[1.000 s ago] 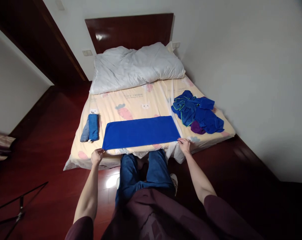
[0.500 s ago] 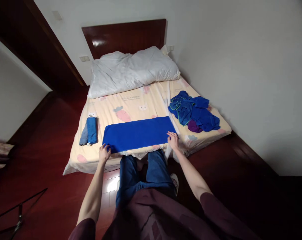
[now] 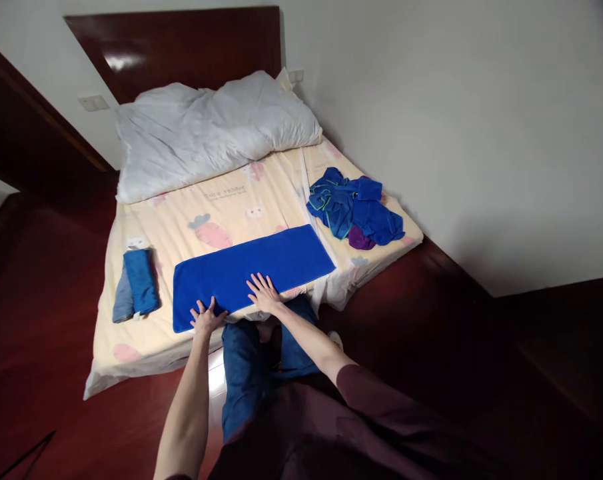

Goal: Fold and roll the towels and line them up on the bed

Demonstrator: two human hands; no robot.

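A blue towel [image 3: 251, 270] lies flat as a long strip near the front edge of the bed. My left hand [image 3: 207, 318] rests on its near edge, left of the middle, with fingers spread. Flat on the towel's near side, around its middle, is my right hand [image 3: 264, 293], its fingers also apart. Neither hand grips the cloth. To the left lie two folded towels, a blue one [image 3: 141, 281] partly over a grey-blue one [image 3: 123, 298]. A crumpled pile of blue cloths [image 3: 351, 205] with green edging lies to the right, with a purple cloth [image 3: 361, 238] poking out.
The bed [image 3: 171, 227] has a cream sheet with carrot prints. A white quilt or pillow [image 3: 216, 133] lies bunched against the dark wooden headboard [image 3: 191, 47]. A white wall [image 3: 406, 113] runs along the right. A thin black rod [image 3: 28, 453] shows at lower left.
Both hands have left the towel's two near corners and moved inward along it, fingers now spread flat. The towel stays laid out as a strip. My view has turned to the right.
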